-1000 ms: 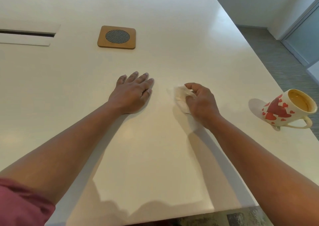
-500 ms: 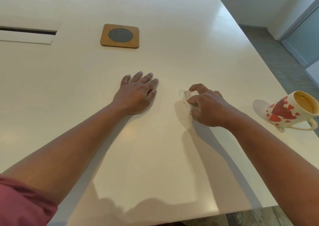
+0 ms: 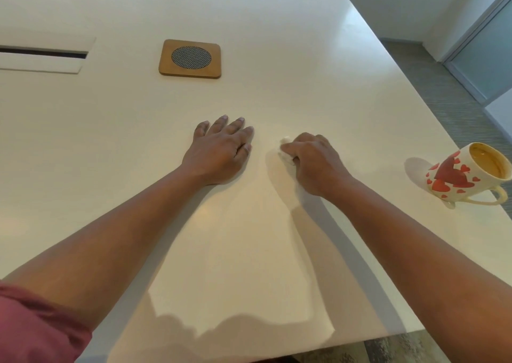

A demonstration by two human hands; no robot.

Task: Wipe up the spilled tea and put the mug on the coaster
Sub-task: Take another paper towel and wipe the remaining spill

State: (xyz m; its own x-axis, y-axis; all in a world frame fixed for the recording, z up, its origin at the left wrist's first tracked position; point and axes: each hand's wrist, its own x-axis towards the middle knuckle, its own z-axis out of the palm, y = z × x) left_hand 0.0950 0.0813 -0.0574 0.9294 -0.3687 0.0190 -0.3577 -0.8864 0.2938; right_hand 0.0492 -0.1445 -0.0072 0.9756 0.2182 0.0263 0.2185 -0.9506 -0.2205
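The right hand [image 3: 313, 163] is curled shut around a crumpled white tissue [image 3: 285, 152], pressing it against the smooth, glossy white table [image 3: 277, 91], while the left hand [image 3: 221, 152] lies flat just beside it, palm down with fingers extended and empty. Well out to the right of the right hand, near the table edge, stands a cream ceramic mug [image 3: 465, 174] printed with red hearts, its loop handle toward the person and tan liquid inside. Beyond the left hand, well apart, lies a square wooden coaster [image 3: 190, 59] with rounded corners and a round grey woven inset; no readable writing appears on any item.
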